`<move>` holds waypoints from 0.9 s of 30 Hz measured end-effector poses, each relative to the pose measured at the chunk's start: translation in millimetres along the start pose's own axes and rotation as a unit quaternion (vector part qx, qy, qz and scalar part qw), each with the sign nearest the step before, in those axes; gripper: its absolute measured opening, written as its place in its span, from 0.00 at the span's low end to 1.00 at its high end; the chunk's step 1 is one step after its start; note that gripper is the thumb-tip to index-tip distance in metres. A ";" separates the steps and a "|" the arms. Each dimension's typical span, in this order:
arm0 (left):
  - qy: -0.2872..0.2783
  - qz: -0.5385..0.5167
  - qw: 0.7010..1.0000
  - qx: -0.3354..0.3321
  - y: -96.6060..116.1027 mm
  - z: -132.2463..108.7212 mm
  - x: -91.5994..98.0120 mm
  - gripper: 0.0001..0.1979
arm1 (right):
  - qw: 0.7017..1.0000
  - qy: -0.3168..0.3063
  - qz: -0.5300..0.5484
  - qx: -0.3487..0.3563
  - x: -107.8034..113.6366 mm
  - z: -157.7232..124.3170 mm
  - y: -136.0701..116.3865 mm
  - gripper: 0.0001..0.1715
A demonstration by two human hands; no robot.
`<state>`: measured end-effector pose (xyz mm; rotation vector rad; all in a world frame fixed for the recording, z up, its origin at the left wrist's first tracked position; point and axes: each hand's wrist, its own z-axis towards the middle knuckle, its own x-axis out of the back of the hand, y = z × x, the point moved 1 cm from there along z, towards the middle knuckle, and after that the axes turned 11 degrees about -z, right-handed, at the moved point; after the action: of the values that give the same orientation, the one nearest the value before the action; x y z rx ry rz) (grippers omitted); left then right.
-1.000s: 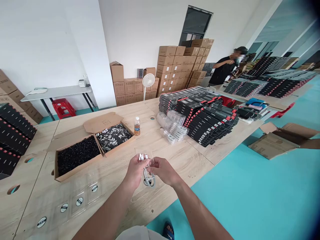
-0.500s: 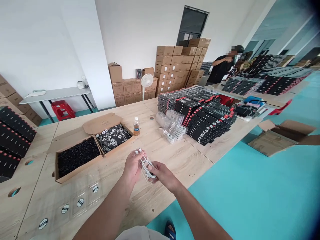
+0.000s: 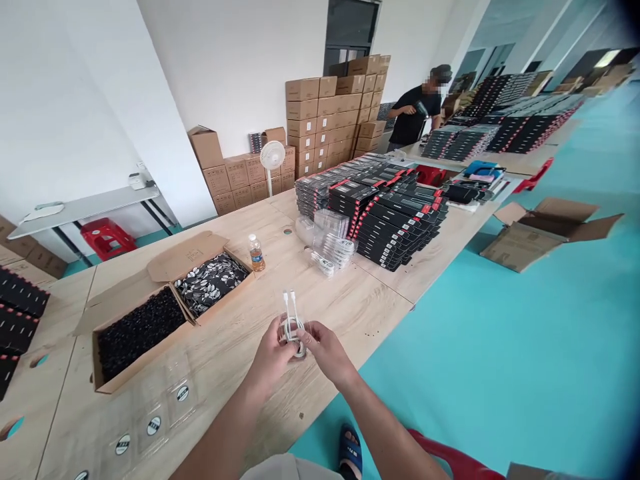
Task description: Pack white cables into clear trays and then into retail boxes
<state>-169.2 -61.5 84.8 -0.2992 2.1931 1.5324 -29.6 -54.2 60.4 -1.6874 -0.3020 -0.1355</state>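
Both my hands meet over the wooden table [image 3: 370, 303] near its front edge. My left hand [image 3: 273, 353] and my right hand [image 3: 324, 350] are closed on a coiled white cable [image 3: 291, 325]. Its two connector ends stick up side by side above my fingers, and the coil sits between my thumbs. A thin clear plastic piece seems to surround the cable, but I cannot make it out well.
An open cardboard box [image 3: 150, 310] with black parts and patterned packets lies to the left. Clear trays [image 3: 150, 420] with round stickers lie at the front left. A small bottle [image 3: 256, 253], clear packs [image 3: 330, 243] and stacked black boxes [image 3: 395, 213] stand behind. A person [image 3: 417, 110] works far back.
The view has swung left and down. The cable's two ends now stand upright above my fingers, and my hands have closed in round the coil.
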 end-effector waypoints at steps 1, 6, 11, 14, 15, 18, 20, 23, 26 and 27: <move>-0.009 0.014 1.000 0.007 -1.2 0.7 -1.5 0.28 | 1.000 -0.004 0.012 0.003 5.1 0.5 1.1 0.25; -0.021 0.057 0.998 0.029 -11.7 9.2 -18.3 0.32 | 0.999 -0.032 0.040 -0.005 31.8 2.0 10.1 0.17; -0.013 0.079 0.996 0.042 -31.9 20.2 -52.4 0.33 | 0.999 0.045 -0.011 -0.020 63.4 0.0 25.6 0.07; -0.011 0.084 0.995 0.044 -42.9 25.0 -75.4 0.34 | 0.997 0.068 -0.026 -0.026 86.0 -2.7 32.6 0.09; -0.011 0.084 0.995 0.042 -46.8 26.8 -82.5 0.35 | 0.997 0.065 -0.020 -0.026 94.0 -3.4 35.4 0.10; 0.020 0.076 0.997 0.026 -62.2 36.2 -98.3 0.38 | 0.999 0.034 0.015 -0.025 117.4 -4.8 49.2 0.16; 0.076 0.059 0.995 0.007 -75.9 46.8 -101.5 0.41 | 0.999 0.014 0.035 -0.033 130.3 -5.4 64.1 0.24; 0.174 0.019 0.984 -0.011 -96.5 69.2 -93.9 0.39 | 0.998 0.003 0.038 -0.060 140.5 -7.7 89.5 0.29; 0.256 -0.025 0.966 -0.029 -108.9 98.9 -77.9 0.33 | 0.996 -0.016 0.045 -0.078 136.5 -12.7 108.2 0.24; 0.277 -0.036 0.960 -0.039 -110.2 111.0 -72.5 0.31 | 0.995 -0.025 0.053 -0.084 133.1 -14.5 112.1 0.23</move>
<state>-33.3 -3.5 -4.3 -0.9190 2.4922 1.6410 129.9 -65.2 -9.6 -1.8715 -0.2433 -0.0412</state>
